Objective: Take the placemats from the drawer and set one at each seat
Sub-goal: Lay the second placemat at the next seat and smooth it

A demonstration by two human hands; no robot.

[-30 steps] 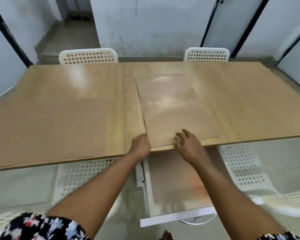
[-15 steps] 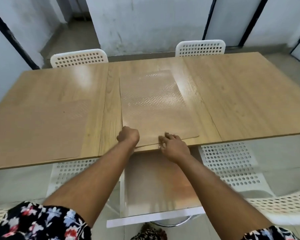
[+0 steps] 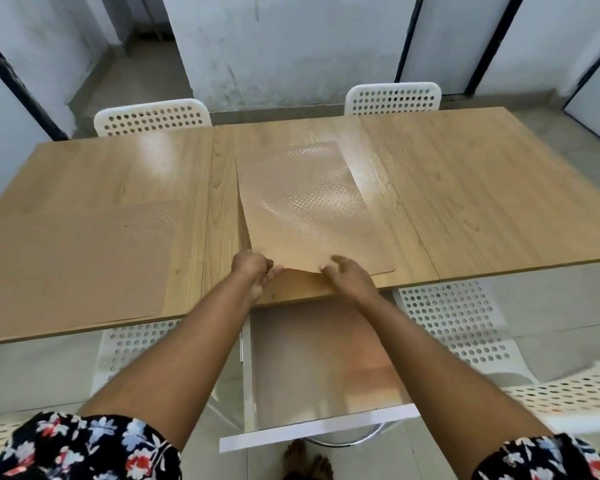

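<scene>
we are separating the top placemat point(image 3: 305, 206) from the stack lying mid-table point(image 3: 482, 188), above the open drawer point(image 3: 312, 429). our left hand point(image 3: 252, 271) pinches its near edge; our right hand point(image 3: 349, 277), fingers loosely spread, presses beside the lifted corner. another mat point(image 3: 77, 261) already lies at the left seat. how many sheets remain beneath, we cannot tell. next we should peel one free and carry it to an unset seat.

Wooden table point(image 3: 465, 202) is occupying mid-frame, surface reflecting light. Two white perforated chairs are standing at its far side: far-left chair point(image 3: 152, 116), far-right chair point(image 3: 392, 96). Near-side chairs: near-left chair point(image 3: 132, 344), near-right chair point(image 3: 447, 317). Grey scuffed wall point(image 3: 284, 46) is running behind.
</scene>
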